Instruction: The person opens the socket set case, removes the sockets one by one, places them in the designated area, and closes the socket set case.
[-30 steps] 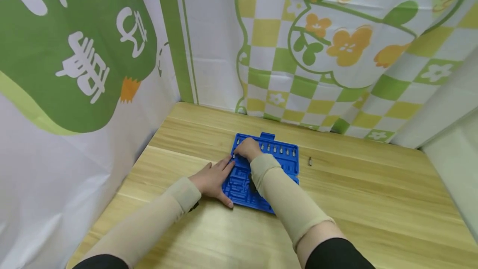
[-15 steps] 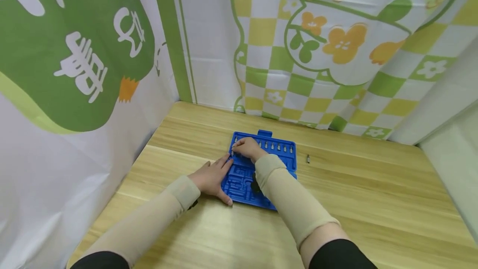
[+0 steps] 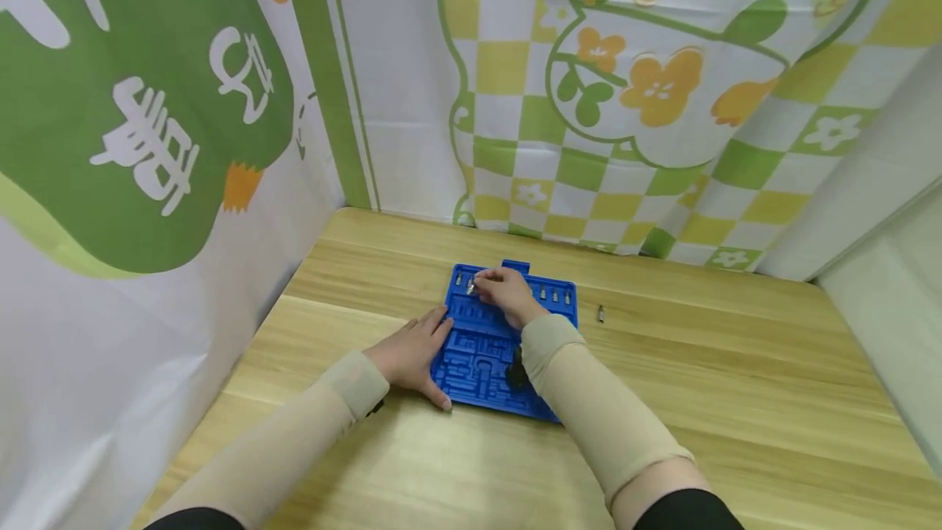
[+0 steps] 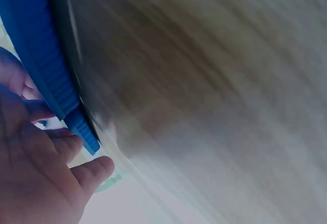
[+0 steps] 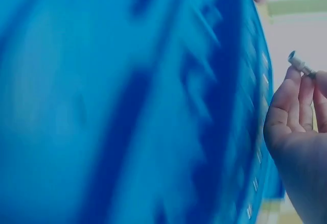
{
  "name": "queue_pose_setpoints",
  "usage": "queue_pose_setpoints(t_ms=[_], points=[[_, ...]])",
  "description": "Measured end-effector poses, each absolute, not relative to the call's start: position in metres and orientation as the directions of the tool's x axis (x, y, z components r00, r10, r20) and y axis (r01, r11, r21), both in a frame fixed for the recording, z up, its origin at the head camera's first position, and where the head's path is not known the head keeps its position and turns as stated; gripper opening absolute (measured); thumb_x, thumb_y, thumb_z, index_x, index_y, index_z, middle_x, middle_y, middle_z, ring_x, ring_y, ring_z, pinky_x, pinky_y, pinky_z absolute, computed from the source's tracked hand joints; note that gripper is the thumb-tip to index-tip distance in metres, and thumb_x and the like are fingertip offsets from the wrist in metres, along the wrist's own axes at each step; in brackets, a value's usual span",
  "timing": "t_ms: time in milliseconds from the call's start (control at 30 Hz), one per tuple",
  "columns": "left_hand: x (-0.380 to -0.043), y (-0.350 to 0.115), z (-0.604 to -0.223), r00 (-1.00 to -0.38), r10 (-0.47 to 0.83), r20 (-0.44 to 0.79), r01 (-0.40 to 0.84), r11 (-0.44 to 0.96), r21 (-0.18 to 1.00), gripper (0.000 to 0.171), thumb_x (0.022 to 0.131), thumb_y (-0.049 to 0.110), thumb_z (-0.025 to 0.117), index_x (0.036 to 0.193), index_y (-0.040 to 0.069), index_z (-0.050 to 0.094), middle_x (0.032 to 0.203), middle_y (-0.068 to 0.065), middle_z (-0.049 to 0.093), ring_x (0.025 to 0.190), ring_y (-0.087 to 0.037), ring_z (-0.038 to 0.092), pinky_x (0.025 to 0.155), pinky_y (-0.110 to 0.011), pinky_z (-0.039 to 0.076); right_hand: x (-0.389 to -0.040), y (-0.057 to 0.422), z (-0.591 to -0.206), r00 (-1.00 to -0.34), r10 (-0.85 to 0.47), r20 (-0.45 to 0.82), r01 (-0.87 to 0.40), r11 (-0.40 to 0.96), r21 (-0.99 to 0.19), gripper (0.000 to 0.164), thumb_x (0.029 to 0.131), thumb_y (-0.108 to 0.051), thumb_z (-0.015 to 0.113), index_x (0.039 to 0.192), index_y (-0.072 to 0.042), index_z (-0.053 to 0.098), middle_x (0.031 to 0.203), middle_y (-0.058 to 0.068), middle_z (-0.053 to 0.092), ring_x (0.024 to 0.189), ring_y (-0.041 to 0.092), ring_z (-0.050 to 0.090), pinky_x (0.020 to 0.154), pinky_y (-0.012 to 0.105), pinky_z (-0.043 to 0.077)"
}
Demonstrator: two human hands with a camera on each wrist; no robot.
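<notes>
Small silvery metal socket bit [image 5: 297, 60] is in the right hand [image 3: 505, 294], pinched between thumb and fingertips, hollow end sticking out past them. Change: half a second ago the pinch was at the left end of the case's lower slot row; now it's up by the far row, bit lifted. So it reads as in hand, not seated. Under the grip: open blue moulded-plastic case [image 3: 482, 366]. Nearer the person and left of the grip: left hand [image 3: 408, 352], fingers spread on the case's left edge, grasping nothing. Well right of the grip: loose dark-and-silver metal bit [image 3: 601, 314] on the pale wood-grain table [image 3: 736, 366].
</notes>
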State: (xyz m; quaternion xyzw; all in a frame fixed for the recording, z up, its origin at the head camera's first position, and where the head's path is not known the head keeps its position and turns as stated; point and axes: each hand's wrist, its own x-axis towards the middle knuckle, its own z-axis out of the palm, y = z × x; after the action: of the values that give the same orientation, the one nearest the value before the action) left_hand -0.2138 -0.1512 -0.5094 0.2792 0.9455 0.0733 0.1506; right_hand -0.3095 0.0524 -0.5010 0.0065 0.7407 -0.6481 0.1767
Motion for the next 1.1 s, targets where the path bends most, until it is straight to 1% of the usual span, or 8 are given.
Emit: queue_pose_setpoints(t_ms=[167, 333, 533, 667, 767, 900, 1000, 1100], points=[[-0.213, -0.153, -0.511, -0.799, 0.551, -0.240, 0.509, 0.833, 0.218, 0.144, 0.061, 0.078, 0.084, 0.162, -0.004, 0.022, 0.169, -0.022, 0.014, 0.156, -0.036, 0.016, 0.122, -0.056, 0.022, -0.314, 0.097, -0.491, -0.941, -0.244, -0.236, 0.210, 0.126, -0.970, 0.030, 0.108, -0.008, 0.053, 0.132, 0.010, 0.056, 0.122, 0.017, 0.061, 0.112, 0.027, 0.061, 0.100, 0.042, 0.051], [-0.214, -0.155, -0.509, -0.793, 0.548, -0.268, 0.501, 0.836, 0.225, 0.146, 0.060, 0.077, 0.086, 0.164, -0.001, 0.019, 0.170, -0.021, 0.014, 0.156, -0.035, 0.014, 0.123, -0.056, 0.018, -0.317, 0.143, -0.486, -0.938, -0.262, -0.225, 0.183, 0.174, -0.968, 0.037, 0.109, -0.009, 0.051, 0.138, 0.014, 0.050, 0.113, 0.009, 0.059, 0.104, 0.021, 0.060, 0.099, 0.041, 0.050], [-0.222, -0.152, -0.508, -0.784, 0.550, -0.286, 0.503, 0.834, 0.227, 0.142, 0.061, 0.082, 0.081, 0.165, 0.006, 0.022, 0.170, -0.019, 0.013, 0.156, -0.036, 0.012, 0.124, -0.058, 0.010, -0.317, 0.187, -0.484, -0.944, -0.208, -0.255, 0.207, 0.228, -0.951, 0.041, 0.109, -0.010, 0.049, 0.142, 0.015, 0.046, 0.115, 0.007, 0.058, 0.105, 0.019, 0.059, 0.103, 0.042, 0.048], [-0.227, -0.146, -0.504, -0.772, 0.564, -0.294, 0.510, 0.825, 0.243, 0.136, 0.063, 0.082, 0.079, 0.163, 0.004, 0.029, 0.171, -0.019, 0.011, 0.157, -0.035, 0.011, 0.124, -0.056, 0.009, -0.314, 0.201, -0.484, -0.942, -0.194, -0.275, 0.225, 0.246, -0.943, 0.040, 0.109, -0.010, 0.049, 0.141, 0.015, 0.046, 0.117, 0.009, 0.058, 0.106, 0.018, 0.059, 0.100, 0.039, 0.049], [-0.229, -0.141, -0.501, -0.761, 0.570, -0.310, 0.506, 0.821, 0.266, 0.134, 0.066, 0.081, 0.079, 0.161, 0.001, 0.031, 0.171, -0.020, 0.009, 0.157, -0.035, 0.010, 0.124, -0.056, 0.010, -0.313, 0.207, -0.486, -0.941, -0.193, -0.278, 0.229, 0.242, -0.943, 0.036, 0.109, -0.008, 0.050, 0.135, 0.015, 0.048, 0.115, 0.010, 0.059, 0.100, 0.015, 0.060, 0.093, 0.035, 0.051], [-0.228, -0.138, -0.499, -0.759, 0.558, -0.335, 0.485, 0.828, 0.281, 0.136, 0.068, 0.081, 0.078, 0.164, 0.003, 0.022, 0.171, -0.020, 0.007, 0.157, -0.034, 0.009, 0.124, -0.055, 0.010, -0.313, 0.213, -0.489, -0.940, -0.198, -0.277, 0.227, 0.244, -0.943, 0.033, 0.109, -0.007, 0.048, 0.132, 0.016, 0.049, 0.115, 0.012, 0.061, 0.094, 0.010, 0.060, 0.087, 0.031, 0.052], [-0.227, -0.138, -0.500, -0.761, 0.558, -0.330, 0.489, 0.828, 0.273, 0.135, 0.071, 0.081, 0.075, 0.166, 0.005, 0.015, 0.171, -0.020, 0.006, 0.157, -0.035, 0.008, 0.124, -0.057, 0.011, -0.312, 0.218, -0.490, -0.941, -0.189, -0.282, 0.232, 0.250, -0.940, 0.036, 0.109, -0.008, 0.049, 0.135, 0.017, 0.047, 0.114, 0.011, 0.060, 0.093, 0.008, 0.061, 0.087, 0.030, 0.052], [-0.227, -0.139, -0.504, -0.758, 0.573, -0.313, 0.509, 0.819, 0.265, 0.134, 0.073, 0.081, 0.073, 0.166, 0.005, 0.015, 0.171, -0.021, 0.004, 0.157, -0.036, 0.005, 0.124, -0.058, 0.011, -0.311, 0.223, -0.490, -0.939, -0.180, -0.294, 0.244, 0.256, -0.936, 0.039, 0.109, -0.009, 0.049, 0.138, 0.017, 0.045, 0.111, 0.008, 0.059, 0.093, 0.009, 0.060, 0.089, 0.030, 0.052]])
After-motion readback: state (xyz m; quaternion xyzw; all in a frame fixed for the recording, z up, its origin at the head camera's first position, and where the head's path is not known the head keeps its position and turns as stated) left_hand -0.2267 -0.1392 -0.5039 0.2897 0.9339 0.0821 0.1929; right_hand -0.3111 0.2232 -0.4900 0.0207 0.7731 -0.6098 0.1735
